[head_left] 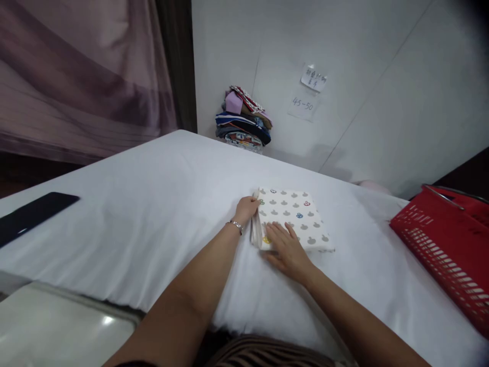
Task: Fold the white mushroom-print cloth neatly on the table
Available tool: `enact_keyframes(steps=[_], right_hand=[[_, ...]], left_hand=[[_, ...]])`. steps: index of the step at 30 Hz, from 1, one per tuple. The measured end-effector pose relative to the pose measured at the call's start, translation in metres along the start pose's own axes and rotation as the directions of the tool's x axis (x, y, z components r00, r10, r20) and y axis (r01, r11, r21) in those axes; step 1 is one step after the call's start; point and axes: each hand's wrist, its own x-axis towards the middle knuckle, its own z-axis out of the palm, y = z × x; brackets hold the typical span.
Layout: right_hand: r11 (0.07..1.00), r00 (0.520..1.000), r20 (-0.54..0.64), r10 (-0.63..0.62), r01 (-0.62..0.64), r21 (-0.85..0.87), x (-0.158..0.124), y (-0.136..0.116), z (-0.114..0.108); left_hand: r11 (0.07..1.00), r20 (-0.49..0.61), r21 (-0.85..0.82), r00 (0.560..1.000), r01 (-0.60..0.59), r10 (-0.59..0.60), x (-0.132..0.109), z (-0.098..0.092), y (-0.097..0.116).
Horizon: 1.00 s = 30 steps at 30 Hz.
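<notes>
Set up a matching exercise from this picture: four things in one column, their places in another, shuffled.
Things:
1. folded patterned cloth
2. red basket
3. stack of folded clothes
4. flat black object

Places:
A. far end of the white-sheeted table, against the wall
B. table's left edge
C. under the flat right hand, with the left hand at its edge
D. table's right side

Pairs: 1-C, 2-D, 3-A, 4-B

Left hand (pixel 247 207) grips the folded patterned cloth (pixel 294 216) at its edge; right hand (pixel 288 251) lies flat on it; red basket (pixel 449 244) nearby.
</notes>
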Motion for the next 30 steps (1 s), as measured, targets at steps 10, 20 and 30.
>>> enact_keyframes(steps=[10,20,30], right_hand=[[0.995,0.989,-0.142,0.046,-0.058,-0.077,0.017,-0.005,0.025],[0.997,0.993,-0.094,0.077,-0.080,-0.024,0.021,-0.018,0.042],[0.996,0.995,-0.080,0.053,-0.058,-0.073,0.027,-0.026,0.052]], left_hand=[[1.000,-0.029,0.002,0.999,0.015,-0.015,0.002,0.001,0.001],[1.000,-0.056,0.007,0.998,0.023,-0.022,-0.005,-0.004,0.007],[0.999,-0.058,0.035,0.998,0.013,-0.011,-0.003,-0.006,0.008]])
